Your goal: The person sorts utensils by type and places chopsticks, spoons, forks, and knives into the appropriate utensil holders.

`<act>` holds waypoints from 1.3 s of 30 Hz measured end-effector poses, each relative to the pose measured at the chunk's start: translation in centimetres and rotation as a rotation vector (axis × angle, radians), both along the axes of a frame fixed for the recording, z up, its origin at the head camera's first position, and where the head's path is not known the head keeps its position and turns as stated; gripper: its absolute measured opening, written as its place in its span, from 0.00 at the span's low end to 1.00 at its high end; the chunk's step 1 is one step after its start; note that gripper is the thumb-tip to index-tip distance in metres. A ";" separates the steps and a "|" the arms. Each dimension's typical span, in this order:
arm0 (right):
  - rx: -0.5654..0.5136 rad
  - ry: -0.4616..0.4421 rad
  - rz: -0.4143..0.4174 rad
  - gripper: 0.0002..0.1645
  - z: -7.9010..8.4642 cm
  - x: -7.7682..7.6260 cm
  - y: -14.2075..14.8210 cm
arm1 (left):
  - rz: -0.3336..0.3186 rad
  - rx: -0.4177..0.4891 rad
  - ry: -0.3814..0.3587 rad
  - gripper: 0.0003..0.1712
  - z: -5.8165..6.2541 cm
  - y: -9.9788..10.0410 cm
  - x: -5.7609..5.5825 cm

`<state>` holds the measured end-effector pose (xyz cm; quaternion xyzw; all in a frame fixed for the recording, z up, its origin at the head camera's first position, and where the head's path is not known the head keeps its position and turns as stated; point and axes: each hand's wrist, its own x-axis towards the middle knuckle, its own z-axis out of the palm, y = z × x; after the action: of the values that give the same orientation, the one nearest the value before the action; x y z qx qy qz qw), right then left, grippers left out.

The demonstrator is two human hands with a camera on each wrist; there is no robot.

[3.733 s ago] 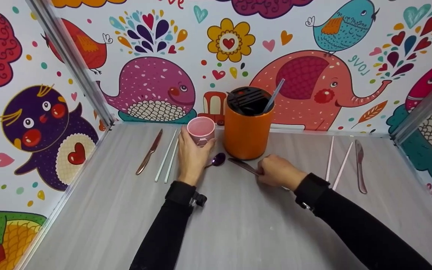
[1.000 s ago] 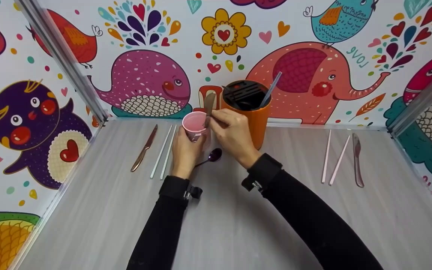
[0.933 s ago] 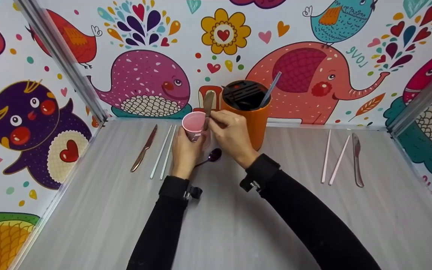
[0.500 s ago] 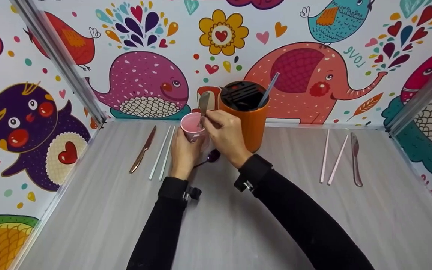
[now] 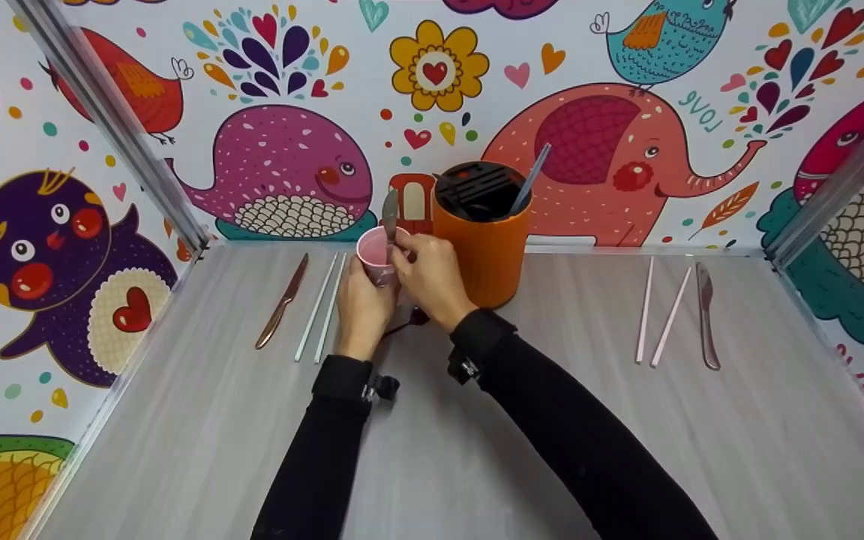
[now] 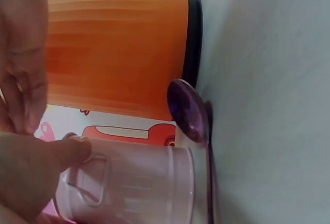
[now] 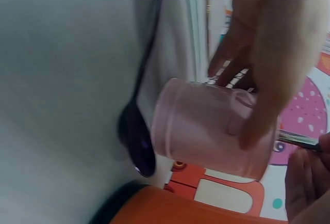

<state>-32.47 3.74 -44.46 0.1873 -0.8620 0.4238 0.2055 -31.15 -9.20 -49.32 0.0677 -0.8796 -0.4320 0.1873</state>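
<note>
My left hand (image 5: 363, 311) grips a pink cup (image 6: 139, 180) around its side, its mouth tipped up toward the head camera. A small loop shows on the cup's wall in the left wrist view. My right hand (image 5: 436, 277) pinches a metal knife (image 5: 391, 210) at the cup's rim, blade upward. The knife's lower part overlaps the cup's mouth in the head view, and fingers hide some of it. Beneath the hands a dark purple spoon (image 6: 188, 110) lies on the table beside the cup's base, partly covered by my hands in the head view.
An orange cylindrical utensil holder (image 5: 481, 262) with a black slotted top and a translucent stick (image 5: 533, 176) stands right of the cup. A copper knife (image 5: 282, 300) and pale green chopsticks (image 5: 317, 307) lie left; pink chopsticks (image 5: 646, 307) and another knife (image 5: 706, 315) lie right. Printed walls enclose the table.
My right hand has lifted the knife off the table, turned it upright, and brought it left to the cup. Lately it has shifted slightly further left over the mouth. My left hand keeps holding the cup.
</note>
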 end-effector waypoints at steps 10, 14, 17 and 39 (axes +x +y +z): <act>0.096 -0.185 -0.009 0.10 -1.1 -0.9 -0.5 | -0.001 0.006 -0.042 0.35 0.1 0.2 -0.2; 0.192 -0.217 0.024 0.14 -0.8 -1.1 -0.7 | 0.002 0.000 -0.044 0.35 0.1 0.0 -0.3; 0.253 -0.234 0.033 0.17 -0.6 -1.2 -0.8 | 0.009 -0.007 -0.048 0.34 0.0 -0.1 -0.2; 0.073 0.027 0.118 0.14 -1.9 0.1 1.3 | 0.016 -0.007 0.021 0.38 -0.5 0.0 -0.2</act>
<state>-32.34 5.06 -46.32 0.2510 -0.8615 0.4007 0.1850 -31.32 -9.25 -49.82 0.0693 -0.8785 -0.4282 0.2002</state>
